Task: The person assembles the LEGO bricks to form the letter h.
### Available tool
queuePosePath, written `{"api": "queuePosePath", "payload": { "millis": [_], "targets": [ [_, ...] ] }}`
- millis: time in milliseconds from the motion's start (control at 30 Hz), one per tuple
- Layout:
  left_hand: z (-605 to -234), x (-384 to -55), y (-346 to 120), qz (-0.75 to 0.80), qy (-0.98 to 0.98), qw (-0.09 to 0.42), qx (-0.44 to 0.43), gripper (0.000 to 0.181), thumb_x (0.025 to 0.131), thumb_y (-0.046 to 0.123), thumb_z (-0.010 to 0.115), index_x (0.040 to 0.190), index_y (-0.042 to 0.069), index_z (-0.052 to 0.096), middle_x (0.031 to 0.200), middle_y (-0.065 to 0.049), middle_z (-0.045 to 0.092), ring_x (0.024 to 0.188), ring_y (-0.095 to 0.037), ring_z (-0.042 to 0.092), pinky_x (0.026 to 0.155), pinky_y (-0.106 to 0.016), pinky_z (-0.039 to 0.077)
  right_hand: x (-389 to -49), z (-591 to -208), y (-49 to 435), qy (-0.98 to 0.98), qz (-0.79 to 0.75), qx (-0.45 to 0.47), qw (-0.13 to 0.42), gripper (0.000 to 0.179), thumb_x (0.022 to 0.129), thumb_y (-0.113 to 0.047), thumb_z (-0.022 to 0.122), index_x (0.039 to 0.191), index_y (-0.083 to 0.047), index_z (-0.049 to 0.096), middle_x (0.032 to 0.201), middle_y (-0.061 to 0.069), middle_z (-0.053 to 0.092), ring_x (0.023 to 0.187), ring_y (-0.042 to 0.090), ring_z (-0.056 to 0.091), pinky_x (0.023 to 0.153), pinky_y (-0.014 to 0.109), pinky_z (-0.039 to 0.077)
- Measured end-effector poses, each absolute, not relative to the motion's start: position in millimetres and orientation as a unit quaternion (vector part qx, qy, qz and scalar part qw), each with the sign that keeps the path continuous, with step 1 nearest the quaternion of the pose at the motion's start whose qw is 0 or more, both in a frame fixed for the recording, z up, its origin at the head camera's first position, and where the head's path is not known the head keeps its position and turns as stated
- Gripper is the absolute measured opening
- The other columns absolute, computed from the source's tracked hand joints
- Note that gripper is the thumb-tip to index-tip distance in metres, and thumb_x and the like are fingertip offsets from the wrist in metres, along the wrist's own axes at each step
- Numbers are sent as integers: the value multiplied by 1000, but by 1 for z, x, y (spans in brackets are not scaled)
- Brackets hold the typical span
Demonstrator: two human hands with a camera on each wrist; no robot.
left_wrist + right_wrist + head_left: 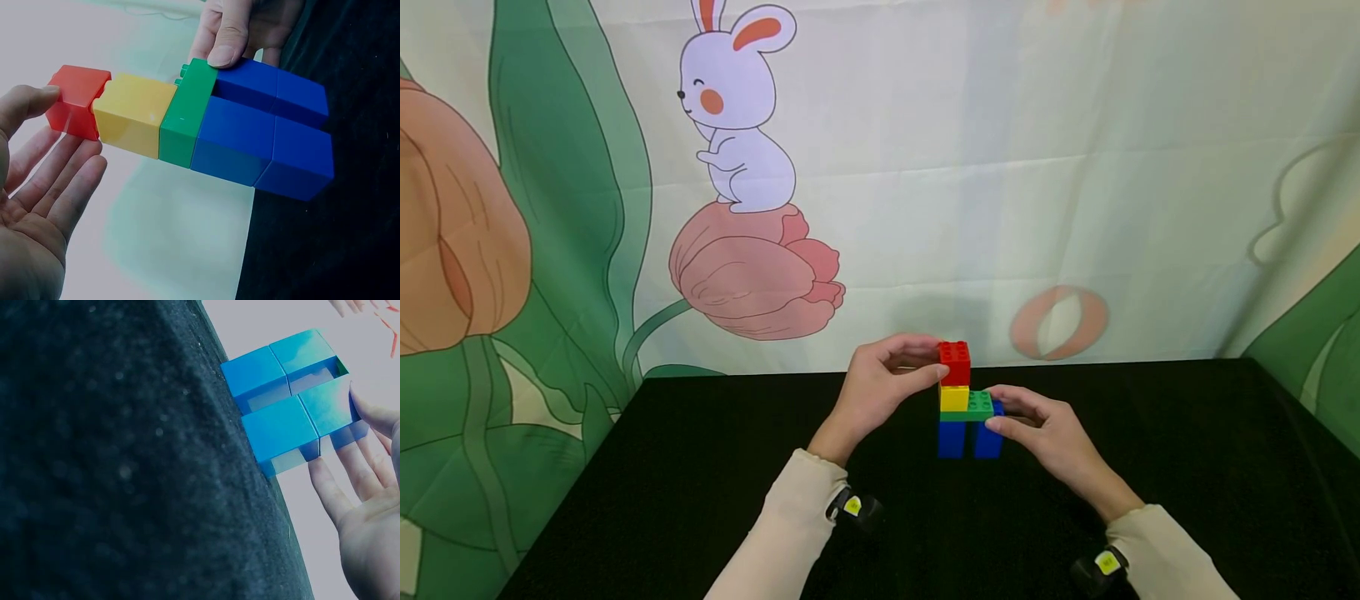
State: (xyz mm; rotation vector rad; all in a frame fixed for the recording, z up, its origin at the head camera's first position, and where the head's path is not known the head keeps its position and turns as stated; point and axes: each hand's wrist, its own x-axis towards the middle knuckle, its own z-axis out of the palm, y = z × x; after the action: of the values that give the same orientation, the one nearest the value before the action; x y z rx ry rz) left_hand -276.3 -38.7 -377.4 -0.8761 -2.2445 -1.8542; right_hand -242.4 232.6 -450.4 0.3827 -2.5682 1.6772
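Observation:
A small tower of toy building bricks stands on the black table. Two blue brick columns [951, 439] form its legs, each built of stacked blue bricks [232, 139]. Across them lies a green brick [980, 405]. On the green brick's left end sits a yellow brick [954, 398], topped by a red brick [955, 364]. My left hand [880, 383] pinches the red brick between thumb and fingers; a narrow uneven gap shows under it in the left wrist view. Thumb and fingers of my right hand [1052, 433] grip the tower's right side by the green brick and blue column.
The black-covered table [700, 483] extends around the tower. Behind its far edge hangs a pale cloth [925, 208] printed with a rabbit and tulips. A dark strap device [853, 506] sits at each wrist.

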Motion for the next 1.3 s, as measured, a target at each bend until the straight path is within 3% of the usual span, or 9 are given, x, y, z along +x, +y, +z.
{"api": "queuePosePath", "payload": {
  "millis": [1300],
  "targets": [
    [-379, -276, -40, -606, -737, 51, -295, 31, 97, 14, 79, 127, 6, 74, 118, -6, 78, 106, -21, 75, 94, -35, 61, -243, -451, 233, -830, 544, 121, 22, 52, 99, -35, 76, 145, -13, 62, 134, 12, 69, 121, 29, 65, 102, 47, 53]
  ]
}}
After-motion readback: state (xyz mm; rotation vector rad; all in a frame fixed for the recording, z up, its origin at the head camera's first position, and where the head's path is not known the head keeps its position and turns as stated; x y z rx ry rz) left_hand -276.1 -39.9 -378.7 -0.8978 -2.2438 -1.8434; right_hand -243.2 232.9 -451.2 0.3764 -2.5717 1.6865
